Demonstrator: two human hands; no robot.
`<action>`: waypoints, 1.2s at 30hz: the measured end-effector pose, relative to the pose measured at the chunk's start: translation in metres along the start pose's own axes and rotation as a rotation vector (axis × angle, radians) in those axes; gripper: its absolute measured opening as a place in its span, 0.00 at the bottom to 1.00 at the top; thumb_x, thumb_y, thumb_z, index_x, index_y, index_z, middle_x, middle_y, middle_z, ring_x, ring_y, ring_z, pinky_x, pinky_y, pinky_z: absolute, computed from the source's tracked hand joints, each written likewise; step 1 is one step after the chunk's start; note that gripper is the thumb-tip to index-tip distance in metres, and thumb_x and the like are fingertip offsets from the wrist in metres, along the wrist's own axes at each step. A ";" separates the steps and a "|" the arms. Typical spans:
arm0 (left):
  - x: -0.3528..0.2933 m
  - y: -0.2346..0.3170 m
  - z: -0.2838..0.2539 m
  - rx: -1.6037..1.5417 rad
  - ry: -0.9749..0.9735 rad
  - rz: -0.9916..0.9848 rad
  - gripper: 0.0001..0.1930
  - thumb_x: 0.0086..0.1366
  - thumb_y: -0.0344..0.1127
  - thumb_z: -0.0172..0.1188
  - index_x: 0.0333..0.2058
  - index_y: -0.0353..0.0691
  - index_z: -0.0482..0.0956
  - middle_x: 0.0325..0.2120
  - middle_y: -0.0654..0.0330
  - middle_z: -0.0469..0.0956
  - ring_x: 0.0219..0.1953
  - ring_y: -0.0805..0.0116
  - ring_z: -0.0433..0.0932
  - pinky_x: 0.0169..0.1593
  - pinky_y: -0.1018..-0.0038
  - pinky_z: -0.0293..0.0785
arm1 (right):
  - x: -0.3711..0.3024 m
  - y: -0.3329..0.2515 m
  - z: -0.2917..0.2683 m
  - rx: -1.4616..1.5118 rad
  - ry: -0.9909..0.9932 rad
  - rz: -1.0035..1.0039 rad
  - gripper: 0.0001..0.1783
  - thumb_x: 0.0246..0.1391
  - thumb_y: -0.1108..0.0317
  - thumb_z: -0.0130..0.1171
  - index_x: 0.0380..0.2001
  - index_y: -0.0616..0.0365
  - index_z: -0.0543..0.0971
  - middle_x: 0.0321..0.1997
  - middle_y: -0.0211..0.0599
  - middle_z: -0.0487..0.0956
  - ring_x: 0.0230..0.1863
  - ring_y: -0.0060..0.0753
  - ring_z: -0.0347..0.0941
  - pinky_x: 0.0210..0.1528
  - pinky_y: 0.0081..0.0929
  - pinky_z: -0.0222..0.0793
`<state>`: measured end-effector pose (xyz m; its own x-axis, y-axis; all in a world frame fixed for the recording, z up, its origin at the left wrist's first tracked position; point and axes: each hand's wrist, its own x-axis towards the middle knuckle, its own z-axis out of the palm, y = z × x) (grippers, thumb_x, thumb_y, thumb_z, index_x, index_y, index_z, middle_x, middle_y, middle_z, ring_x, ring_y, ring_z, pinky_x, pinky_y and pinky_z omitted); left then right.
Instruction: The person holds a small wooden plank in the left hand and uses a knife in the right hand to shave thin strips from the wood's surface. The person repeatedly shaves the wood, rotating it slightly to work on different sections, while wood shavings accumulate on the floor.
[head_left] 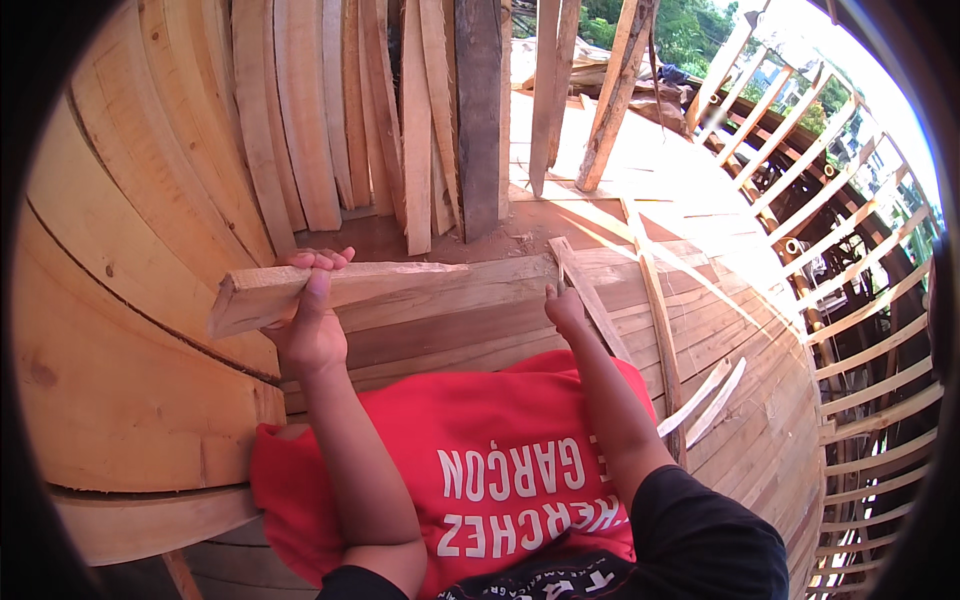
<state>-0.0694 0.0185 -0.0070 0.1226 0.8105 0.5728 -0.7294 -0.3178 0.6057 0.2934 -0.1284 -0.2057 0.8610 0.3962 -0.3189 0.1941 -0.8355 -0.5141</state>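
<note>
My left hand (312, 325) grips a pale wooden board (380, 285) near its left end, thumb across its face, holding it level in front of me. My right hand (566, 310) is closed at the board's right end, where a narrow wooden slat (590, 300) slants down to the right; whether it holds the slat or a small tool I cannot tell. Below my forearms a red cloth with white lettering (480, 470) covers my lap.
Curved wooden planking (120, 300) rises on my left. Several upright boards (400, 110) lean at the back, with a dark plank (478, 100) among them. A plank floor (720, 330) spreads to the right, edged by a curved slatted railing (860, 300). Two thin loose strips (710, 395) lie there.
</note>
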 end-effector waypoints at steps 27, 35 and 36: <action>-0.023 -0.043 0.059 -0.106 -0.569 0.043 0.47 0.55 0.84 0.34 0.38 0.42 0.78 0.31 0.55 0.73 0.36 0.57 0.74 0.53 0.50 0.72 | -0.095 -0.065 -0.002 1.211 -0.886 0.189 0.32 0.63 0.38 0.50 0.51 0.59 0.70 0.19 0.18 0.53 0.17 0.15 0.45 0.19 0.19 0.43; -0.019 -0.038 0.058 -0.208 -0.426 0.052 0.37 0.61 0.75 0.43 0.42 0.44 0.76 0.36 0.59 0.70 0.42 0.62 0.73 0.67 0.43 0.58 | -0.105 -0.072 0.003 1.271 -0.861 0.037 0.26 0.64 0.42 0.52 0.51 0.53 0.73 0.20 0.16 0.53 0.17 0.14 0.47 0.19 0.18 0.43; -0.018 -0.036 0.055 -0.194 -0.409 0.048 0.33 0.63 0.71 0.43 0.41 0.44 0.76 0.36 0.59 0.70 0.42 0.62 0.73 0.65 0.44 0.60 | -0.106 -0.072 0.003 1.245 -0.852 0.026 0.25 0.64 0.43 0.53 0.49 0.52 0.73 0.20 0.16 0.54 0.17 0.14 0.47 0.19 0.18 0.43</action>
<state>-0.0084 -0.0123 -0.0087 0.3133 0.5235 0.7923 -0.8488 -0.2199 0.4809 0.1871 -0.1093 -0.1370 0.2508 0.8479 -0.4670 -0.7040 -0.1713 -0.6892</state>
